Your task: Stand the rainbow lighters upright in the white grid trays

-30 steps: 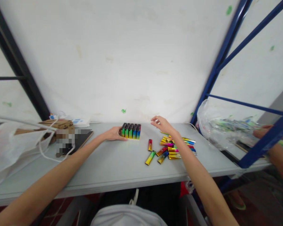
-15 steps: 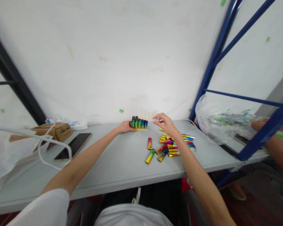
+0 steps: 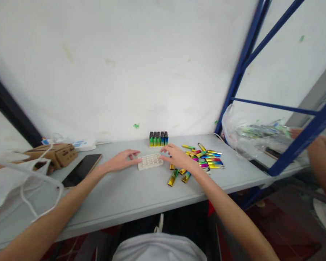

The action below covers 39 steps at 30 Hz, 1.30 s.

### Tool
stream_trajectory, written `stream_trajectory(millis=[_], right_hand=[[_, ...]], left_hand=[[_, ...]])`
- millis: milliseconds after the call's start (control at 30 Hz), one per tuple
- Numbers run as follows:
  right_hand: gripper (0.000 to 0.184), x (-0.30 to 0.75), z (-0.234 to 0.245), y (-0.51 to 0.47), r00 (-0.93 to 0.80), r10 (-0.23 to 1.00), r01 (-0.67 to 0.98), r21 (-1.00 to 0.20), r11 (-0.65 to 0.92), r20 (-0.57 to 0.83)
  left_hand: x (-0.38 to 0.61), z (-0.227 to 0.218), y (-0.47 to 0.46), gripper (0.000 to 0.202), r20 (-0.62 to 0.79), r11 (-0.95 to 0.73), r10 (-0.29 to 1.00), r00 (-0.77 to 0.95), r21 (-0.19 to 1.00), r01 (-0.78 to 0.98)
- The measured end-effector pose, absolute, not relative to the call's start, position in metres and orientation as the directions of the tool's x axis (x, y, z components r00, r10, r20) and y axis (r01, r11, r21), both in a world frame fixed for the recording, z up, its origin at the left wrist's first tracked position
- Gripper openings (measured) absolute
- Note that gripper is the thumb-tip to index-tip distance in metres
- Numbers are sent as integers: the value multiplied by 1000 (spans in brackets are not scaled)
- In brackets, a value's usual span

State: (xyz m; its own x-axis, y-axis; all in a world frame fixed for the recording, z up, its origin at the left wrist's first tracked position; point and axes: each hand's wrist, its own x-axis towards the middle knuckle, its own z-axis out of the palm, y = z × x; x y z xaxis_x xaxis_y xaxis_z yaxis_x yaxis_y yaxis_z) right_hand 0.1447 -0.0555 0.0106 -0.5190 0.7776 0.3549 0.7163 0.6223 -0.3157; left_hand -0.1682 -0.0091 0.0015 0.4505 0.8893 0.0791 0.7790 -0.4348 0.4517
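Observation:
A white empty tray with rows of slots (image 3: 150, 161) lies flat on the grey table (image 3: 130, 195), between my two hands. My left hand (image 3: 121, 160) rests at its left end, fingers stretched toward it. My right hand (image 3: 176, 156) touches its right end with fingers apart. Behind the tray, against the wall, stands a full block of upright green-blue lighters (image 3: 158, 139). A heap of loose shiny coloured lighters (image 3: 203, 159) lies to the right of my right hand, with a few strays (image 3: 173, 177) under my wrist.
A phone (image 3: 82, 169) lies face up at the left, beside a cardboard box (image 3: 57, 155), a white bag (image 3: 13, 181) and cables. A blue rack frame (image 3: 244, 69) rises at the right. Behind it sit a clear plastic bag (image 3: 250, 137) and another person's arm (image 3: 319, 159).
The full block of lighters was pushed back to the wall and let go. My right hand brought an empty white tray forward; both hands now rest at its ends.

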Motion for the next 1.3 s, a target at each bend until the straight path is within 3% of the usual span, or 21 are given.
stream_trajectory(millis=[100,167,267,367,400,467,600,767,867,1000,1167,1300], right_hand=[[42,149,6,-69,-306,913,899,-233,370,269],[43,148,0,-70,-237,953,946,-179,270,186],[29,147,-8,-57,-209,967,954,-188,235,146],[11,155,-10,-34,-274,940,909,-265,322,203],[4,159,-10,-26,-315,921,875,-305,375,228],[9,167,-6,-10,-356,893,776,-446,446,274],[14,172,3,12,-307,912,425,-819,386,270],[30,156,11,11,-396,894,65,-965,255,209],[43,147,9,6,-343,920,81,-969,232,192],[58,140,1,4,-149,939,268,-901,340,310],[50,137,-5,3,-86,860,530,-708,467,503],[37,136,-6,0,-115,832,629,-609,483,542]], left_hand=[[-154,-1,-29,95,95,-512,852,515,357,781],[-148,-1,-33,88,127,-527,847,516,323,786],[-146,3,-25,78,113,-512,855,505,326,794],[-149,8,-10,76,75,-523,843,532,345,780],[-149,9,-6,75,64,-531,835,546,349,772],[-148,10,1,74,48,-548,820,570,353,759],[-137,4,5,81,51,-581,790,611,382,719],[-129,-6,-2,84,121,-607,777,618,404,684],[-126,-13,-10,82,180,-634,762,622,404,660],[-119,-21,-17,78,256,-657,749,611,403,637],[-116,-22,-15,81,248,-622,781,573,386,681],[-118,-24,-13,80,262,-616,787,558,382,689]])
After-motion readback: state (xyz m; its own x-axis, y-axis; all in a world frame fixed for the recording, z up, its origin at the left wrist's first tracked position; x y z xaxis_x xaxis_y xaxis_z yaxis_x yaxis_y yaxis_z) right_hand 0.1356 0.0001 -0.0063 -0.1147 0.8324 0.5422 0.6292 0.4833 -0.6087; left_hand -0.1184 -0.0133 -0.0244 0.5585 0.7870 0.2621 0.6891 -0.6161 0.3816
